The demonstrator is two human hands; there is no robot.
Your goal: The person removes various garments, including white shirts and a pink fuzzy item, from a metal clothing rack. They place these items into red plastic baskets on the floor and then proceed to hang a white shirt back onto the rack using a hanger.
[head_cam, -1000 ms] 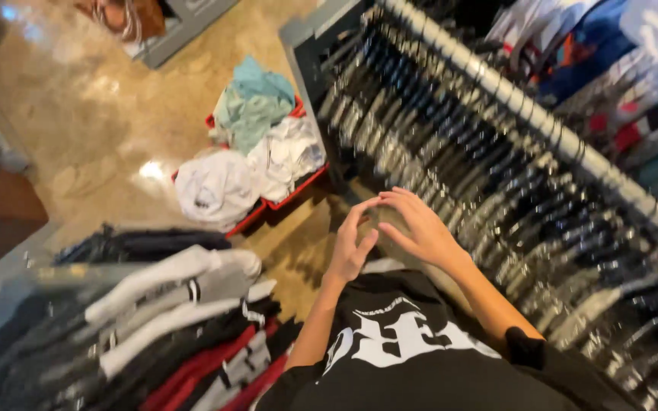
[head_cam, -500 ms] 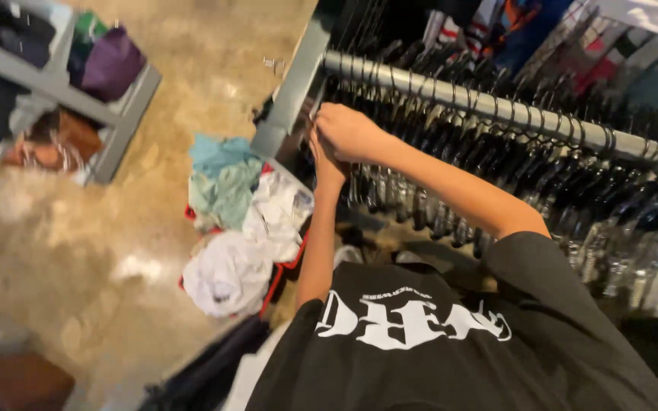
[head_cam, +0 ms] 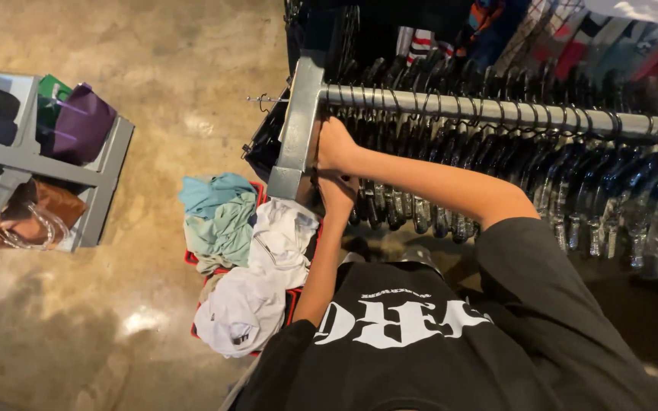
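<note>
Hands meet at the end of a crowded clothes rail (head_cam: 496,110), beside its grey upright post (head_cam: 300,122). Right hand (head_cam: 334,144) reaches up among the first black hangers (head_cam: 390,137); left hand (head_cam: 338,194) sits just below it, touching. Fingers of both are buried in the dark garments, so whether either grips anything cannot be told. Hangers pack the rail tightly, leaving room only at the post. On the floor beside the post lies a heap of white and teal clothes (head_cam: 245,259); a grey shelf (head_cam: 108,164) holds bags well apart.
</note>
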